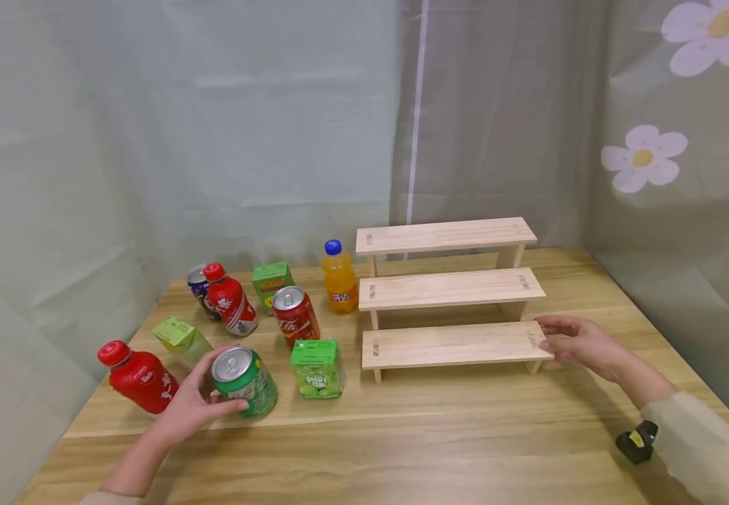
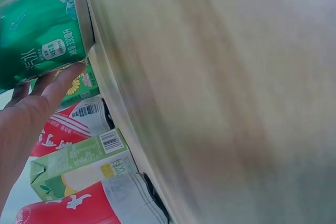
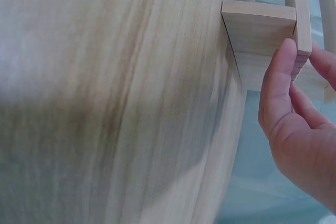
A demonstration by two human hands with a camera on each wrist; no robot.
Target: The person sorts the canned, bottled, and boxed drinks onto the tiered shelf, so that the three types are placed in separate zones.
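Left hand point(image 1: 189, 407) grips a green can point(image 1: 254, 389) as right hand point(image 1: 582, 345) pinches a three-tier wooden stand point(image 1: 453, 288)

Fingers and thumb curl round the can, between a red bottle point(image 1: 144, 381) and a green carton point(image 1: 317, 373) at the left of the wooden table point(image 1: 415, 449); whether it touches the tabletop is unclear. The other hand clasps the right end of the lowest board point(image 1: 455, 345). A red can point(image 1: 300, 322) stands farther back, near an orange drink bottle point(image 1: 341, 279)
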